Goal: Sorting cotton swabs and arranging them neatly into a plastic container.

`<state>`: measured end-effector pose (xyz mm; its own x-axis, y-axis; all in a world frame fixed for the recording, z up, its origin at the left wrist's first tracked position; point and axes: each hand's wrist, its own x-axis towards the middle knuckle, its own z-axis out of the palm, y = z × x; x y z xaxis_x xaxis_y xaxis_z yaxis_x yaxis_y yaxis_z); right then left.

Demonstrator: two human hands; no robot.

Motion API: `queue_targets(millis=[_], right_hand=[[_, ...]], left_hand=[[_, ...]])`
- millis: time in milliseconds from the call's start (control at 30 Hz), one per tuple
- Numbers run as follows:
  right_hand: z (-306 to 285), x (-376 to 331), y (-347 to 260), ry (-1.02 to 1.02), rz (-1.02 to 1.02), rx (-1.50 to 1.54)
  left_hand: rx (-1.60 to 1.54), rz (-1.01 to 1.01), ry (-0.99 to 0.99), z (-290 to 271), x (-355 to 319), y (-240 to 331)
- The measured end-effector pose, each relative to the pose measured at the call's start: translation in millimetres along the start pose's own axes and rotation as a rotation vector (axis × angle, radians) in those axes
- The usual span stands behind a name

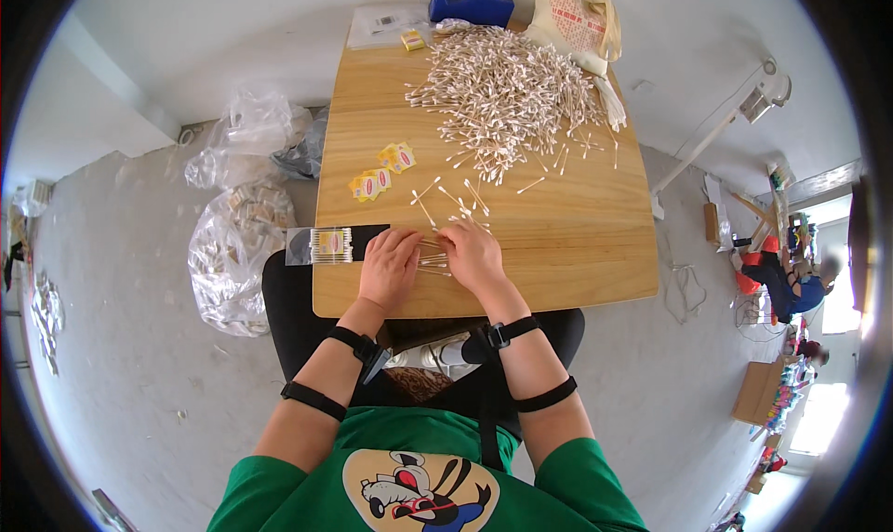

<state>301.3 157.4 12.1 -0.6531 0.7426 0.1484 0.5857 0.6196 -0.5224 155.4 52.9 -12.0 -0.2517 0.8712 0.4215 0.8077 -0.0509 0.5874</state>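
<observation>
On the wooden table's near edge, my left hand (391,264) is closed over the left ends of a few cotton swabs (433,260) lying sideways. My right hand (472,255) bends over their other ends, its fingertips pinched together on swabs. The fingers partly hide how many are held. Left of my left hand lies a dark strip (371,242). Beside it, a clear packet (330,246) with a row of swabs and a yellow card pokes past the table's left edge. Just beyond my hands are several loose swabs (465,199).
A big heap of swabs (507,95) covers the table's far side. Yellow-and-white cards (372,184) lie to the left. Behind stand a blue tape dispenser (472,7) and a cloth bag (572,16). Filled plastic bags (233,258) sit on the floor left; people work far right.
</observation>
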Motion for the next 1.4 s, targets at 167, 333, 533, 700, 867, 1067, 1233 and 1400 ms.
queue_targets(millis=[167, 333, 533, 700, 867, 1067, 1233, 1400], right_hand=[[-4, -6, -2, 0.049, -0.066, -0.050], [-8, -23, 5, 0.141, 0.024, 0.155], [-6, -50, 0, 0.267, 0.186, 0.529], [16, -46, -6, 0.311, 0.162, 0.621], [29, -44, -25, 0.280, 0.169, 0.704], [33, -47, -14, 0.293, 0.262, 0.852], [23, -40, -2, 0.335, 0.298, 1.042], [6, -32, 3, 0.361, 0.309, 0.557]], left_hand=[[-0.010, -0.005, -0.009, -1, -2, 0], [-0.111, -0.038, -0.032, 1, -5, -7], [-0.486, -0.300, 0.127, 2, -9, -1], [-0.868, -0.493, 0.097, 13, -11, 18], [-1.045, -0.592, 0.147, 20, -15, 15], [-1.133, -0.610, 0.126, 17, -15, 11], [-0.189, -0.031, -0.236, -9, -13, 7], [-0.147, -0.017, -0.156, -3, -11, 11]])
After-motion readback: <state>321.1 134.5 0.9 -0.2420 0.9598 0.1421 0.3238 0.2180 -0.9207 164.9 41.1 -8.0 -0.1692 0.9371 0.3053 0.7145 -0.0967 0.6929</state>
